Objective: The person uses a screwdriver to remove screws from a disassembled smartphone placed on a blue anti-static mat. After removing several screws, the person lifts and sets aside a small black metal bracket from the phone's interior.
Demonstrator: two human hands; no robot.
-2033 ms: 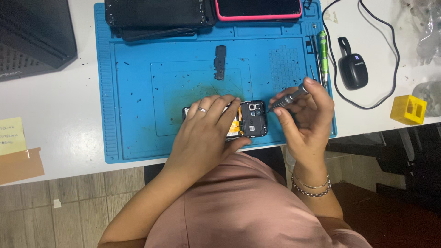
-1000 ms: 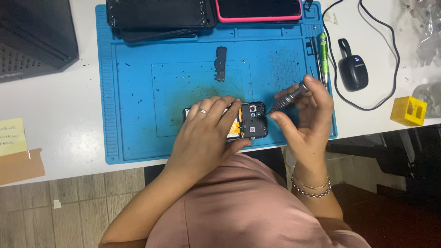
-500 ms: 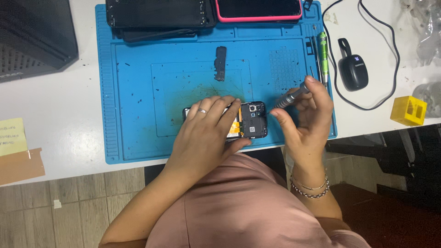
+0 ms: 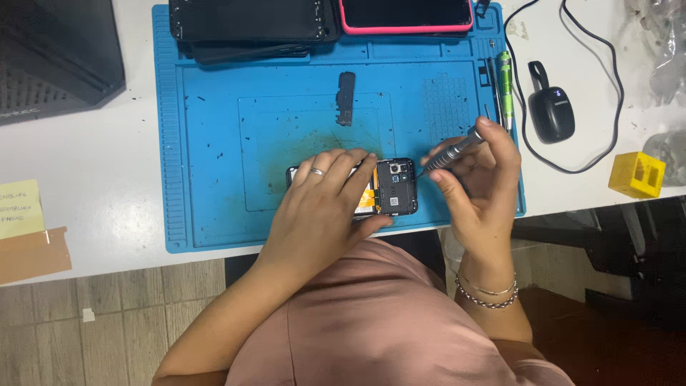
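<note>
Left hand: the left hand lies flat and spread over the opened phone, fingers extended, pinning it to the mat rather than curling round it; a ring sits on one finger.
Right hand: the right hand is pinched closed around a grey screwdriver, thumb and fingers wrapped on the handle.
Screwdriver: tilted, tip pointing down-left toward the phone's upper right corner; whether the tip actually touches the phone is hard to tell from here.
Phone: back cover off, dark inner frame and an orange patch showing, lying near the front edge of the blue work mat, partly under the left palm.
Mat, far edge: a stack of dark devices and a pink-cased phone.
Mat, middle: a small dark part, well apart from both hands.
Mat, right rim: a green tool.
Table beside mat: a black mouse and a yellow block.
</note>
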